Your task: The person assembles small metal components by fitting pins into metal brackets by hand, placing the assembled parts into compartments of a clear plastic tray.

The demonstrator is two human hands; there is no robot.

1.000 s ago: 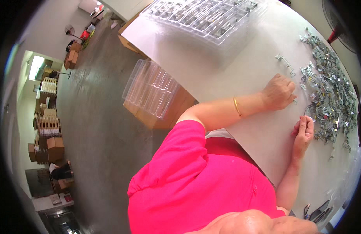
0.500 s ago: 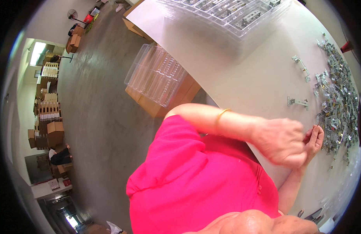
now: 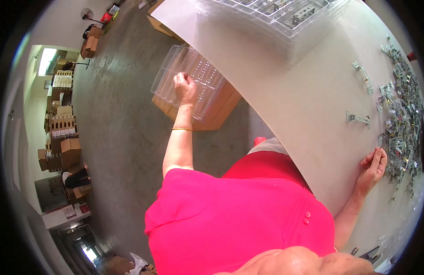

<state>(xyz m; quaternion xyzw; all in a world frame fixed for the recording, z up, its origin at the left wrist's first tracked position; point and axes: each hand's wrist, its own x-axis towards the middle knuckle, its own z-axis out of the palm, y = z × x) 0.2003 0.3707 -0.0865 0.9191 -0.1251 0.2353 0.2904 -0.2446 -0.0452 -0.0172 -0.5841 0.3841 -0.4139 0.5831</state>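
Observation:
My left hand, with a yellow bangle at the wrist, is stretched out over a clear plastic tray with moulded compartments. Its fingers are curled, and whatever they may hold is hidden. The tray rests on a cardboard box beside the table. On the tabletop, my right hand lies at the near edge of a heap of metal hinge-like parts. Thumb and fingers are pinched together there, too small to tell on what. Two separate metal hinge-like pieces, one upper and one lower, lie left of the heap.
Stacked clear trays holding metal parts stand at the table's far end. The white table's edge runs diagonally between the two hands. Cartons and another person are at the far left across the grey floor.
My left hand has swung from beside my right hand across to the tray on the box at the left. The right hand stays by the heap. The view has shifted slightly.

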